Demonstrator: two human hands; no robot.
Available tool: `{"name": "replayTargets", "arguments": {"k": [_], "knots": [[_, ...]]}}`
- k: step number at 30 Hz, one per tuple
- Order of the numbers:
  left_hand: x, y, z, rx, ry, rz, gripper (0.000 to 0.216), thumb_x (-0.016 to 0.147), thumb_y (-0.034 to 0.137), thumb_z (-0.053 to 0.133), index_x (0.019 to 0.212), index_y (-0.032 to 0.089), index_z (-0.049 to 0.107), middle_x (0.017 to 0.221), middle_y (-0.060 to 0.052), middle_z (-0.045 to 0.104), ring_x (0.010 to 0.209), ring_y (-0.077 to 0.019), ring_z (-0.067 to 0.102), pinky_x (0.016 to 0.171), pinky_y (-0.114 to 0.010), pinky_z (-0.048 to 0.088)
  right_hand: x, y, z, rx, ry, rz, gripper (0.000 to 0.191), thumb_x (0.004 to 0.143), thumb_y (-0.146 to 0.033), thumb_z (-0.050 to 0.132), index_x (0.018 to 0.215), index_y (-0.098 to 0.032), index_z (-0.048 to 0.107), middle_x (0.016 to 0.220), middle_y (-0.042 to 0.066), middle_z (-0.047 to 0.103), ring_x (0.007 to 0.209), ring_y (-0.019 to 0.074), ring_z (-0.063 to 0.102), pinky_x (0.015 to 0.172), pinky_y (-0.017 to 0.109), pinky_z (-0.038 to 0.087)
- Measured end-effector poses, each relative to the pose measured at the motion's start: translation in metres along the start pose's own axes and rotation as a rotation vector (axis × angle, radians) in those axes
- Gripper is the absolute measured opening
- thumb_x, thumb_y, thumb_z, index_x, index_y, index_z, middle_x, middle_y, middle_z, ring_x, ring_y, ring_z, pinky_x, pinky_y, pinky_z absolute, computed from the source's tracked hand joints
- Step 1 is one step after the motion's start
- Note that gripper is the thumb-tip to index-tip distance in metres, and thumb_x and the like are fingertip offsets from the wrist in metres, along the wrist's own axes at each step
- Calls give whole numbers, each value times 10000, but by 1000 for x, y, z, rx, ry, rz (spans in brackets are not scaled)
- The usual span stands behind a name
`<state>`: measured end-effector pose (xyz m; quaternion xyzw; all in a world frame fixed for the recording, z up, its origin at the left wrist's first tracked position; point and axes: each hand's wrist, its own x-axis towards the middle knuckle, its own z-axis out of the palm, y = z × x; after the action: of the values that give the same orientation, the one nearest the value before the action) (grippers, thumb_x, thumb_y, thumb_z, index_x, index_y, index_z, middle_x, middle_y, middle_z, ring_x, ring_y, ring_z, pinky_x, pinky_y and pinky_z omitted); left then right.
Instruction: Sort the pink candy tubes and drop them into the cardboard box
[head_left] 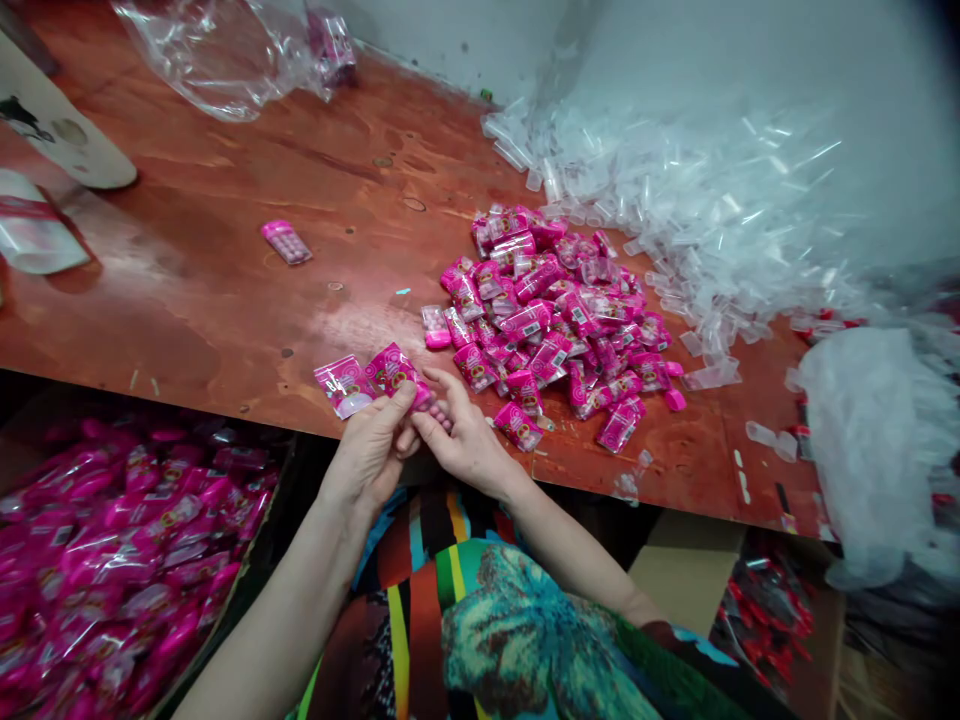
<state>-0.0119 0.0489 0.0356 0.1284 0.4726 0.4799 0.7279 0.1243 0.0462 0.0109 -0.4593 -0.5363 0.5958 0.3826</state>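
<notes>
Near the table's front edge, my left hand [375, 440] pinches a pink printed wrapper [392, 368] between thumb and fingers. My right hand [469, 440] is closed on a small candy box [441, 414] with round pink candies, close against the wrapper. Fingers hide part of both, so I cannot tell whether the box is inside the wrapper. Just left of my fingers lies a flat pink wrapper [343, 385]. Beyond my right hand is a heap of pink wrapped packs [547, 320]. One unwrapped candy box with a pink cap [286, 242] lies farther up the table.
Clear plastic cases [675, 190] are piled along the wall at right. A large carton of pink packs [127, 560] stands below the table at left. A whitish plastic bag [862, 440] hangs at the right edge. A clear bag [217, 60] lies at the back left.
</notes>
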Motion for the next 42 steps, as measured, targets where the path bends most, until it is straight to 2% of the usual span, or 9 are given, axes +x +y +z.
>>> {"name": "replayTargets", "arguments": {"k": [7, 12, 20, 25, 30, 33, 36, 38, 42], "knots": [[-1, -1, -1, -6, -10, 21, 531, 735, 480, 993, 671, 168, 568, 444, 85, 427, 406, -31, 306, 426, -174, 229, -1, 5, 0, 271, -56, 133, 640, 1013, -586, 686, 1483, -260, 397, 778, -70, 576, 582, 125, 523, 553, 254, 427], [0, -8, 0, -9, 15, 58, 595, 668, 549, 1008, 601, 178, 548, 412, 66, 419, 422, -52, 360, 443, -187, 284, -4, 2, -2, 222, -83, 53, 586, 1021, -589, 692, 1447, -269, 449, 794, -65, 579, 571, 112, 501, 542, 252, 421], [-4, -8, -5, 110, 13, 53, 584, 699, 639, 957, 711, 148, 641, 470, 26, 540, 408, -61, 408, 438, -204, 241, 2, 12, -6, 370, -128, 142, 610, 976, -611, 731, 1386, -257, 451, 759, -85, 631, 490, 86, 485, 510, 227, 385], [1, -8, -5, 91, 39, 84, 579, 696, 635, 961, 674, 201, 577, 378, 66, 436, 395, -94, 418, 483, -227, 386, 4, 19, 5, 289, -81, 93, 571, 993, -599, 710, 1370, -266, 440, 729, -96, 569, 485, 90, 469, 492, 221, 371], [0, -4, -1, 132, 75, 105, 539, 732, 685, 906, 717, 200, 672, 389, 36, 461, 358, -97, 401, 425, -225, 312, 10, 1, -8, 25, -56, 35, 424, 1072, -490, 614, 1421, -262, 533, 798, -24, 619, 568, 133, 543, 532, 260, 427], [4, 5, -18, 235, 214, 266, 502, 816, 655, 846, 1086, 234, 803, 694, -66, 758, 350, -107, 430, 374, -256, 323, 14, -26, -38, -365, 288, -140, 467, 1068, -447, 595, 1478, -226, 560, 831, 41, 679, 649, 202, 633, 588, 319, 469], [12, 8, -48, 578, 374, 640, 358, 923, 537, 761, 1096, 238, 852, 982, -137, 856, 675, -256, 776, 569, -325, 605, 30, -53, -53, -719, 631, -137, 584, 1068, -465, 559, 1562, -155, 522, 668, 9, 653, 534, 239, 611, 546, 340, 430], [17, 4, -66, 914, 449, 933, 268, 985, 403, 690, 1082, 242, 880, 1135, -135, 860, 934, -321, 837, 733, -365, 674, 55, -66, -42, -812, 610, -197, 524, 1080, -440, 528, 1516, -156, 584, 659, 11, 676, 521, 239, 630, 550, 334, 441], [23, -7, -82, 1507, 533, 1109, 384, 1038, 154, 580, 1299, 254, 844, 1446, -119, 735, 736, -274, 827, 521, -352, 627, 150, -75, 24, -757, 170, -409, 318, 1099, -269, 481, 1279, -209, 736, 1055, 96, 821, 866, 228, 783, 817, 325, 563]]}}
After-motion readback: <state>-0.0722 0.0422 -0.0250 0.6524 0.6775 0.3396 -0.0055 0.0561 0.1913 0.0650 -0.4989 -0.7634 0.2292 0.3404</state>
